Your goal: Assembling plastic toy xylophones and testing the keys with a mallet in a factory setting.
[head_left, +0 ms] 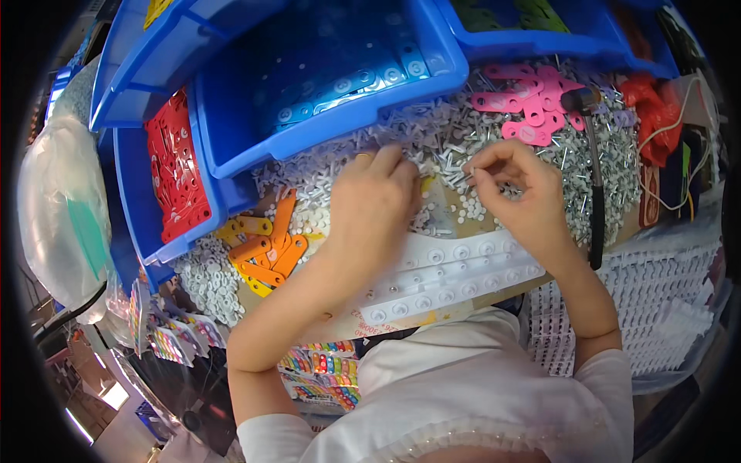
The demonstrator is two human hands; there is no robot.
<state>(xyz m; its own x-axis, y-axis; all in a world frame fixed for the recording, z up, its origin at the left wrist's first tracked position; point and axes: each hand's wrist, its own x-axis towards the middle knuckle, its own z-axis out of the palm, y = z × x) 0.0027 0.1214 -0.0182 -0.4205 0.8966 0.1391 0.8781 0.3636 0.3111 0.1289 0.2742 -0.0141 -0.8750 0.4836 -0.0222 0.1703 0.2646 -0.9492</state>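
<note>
My left hand [376, 202] reaches palm down into a heap of small translucent white plastic parts [309, 174]; its fingertips are hidden and slightly blurred, so any hold is unclear. To its right, my right hand [525, 189] pinches thumb and forefinger together over loose metal pins; what sits between the tips is too small to make out. Below both hands lies a white plastic strip [463, 272] with rows of round knobs and holes. Orange plastic tabs [279, 245] are piled left of my left forearm, and pink tabs [532, 104] beyond my right hand.
A hammer [596, 181] with a dark handle lies right of my right hand on silver pins [614, 154]. Blue bins [332, 127] line the far side, one holding red tabs [174, 170]. White rings [212, 282] are heaped at left. A red plastic bag [654, 116] lies far right.
</note>
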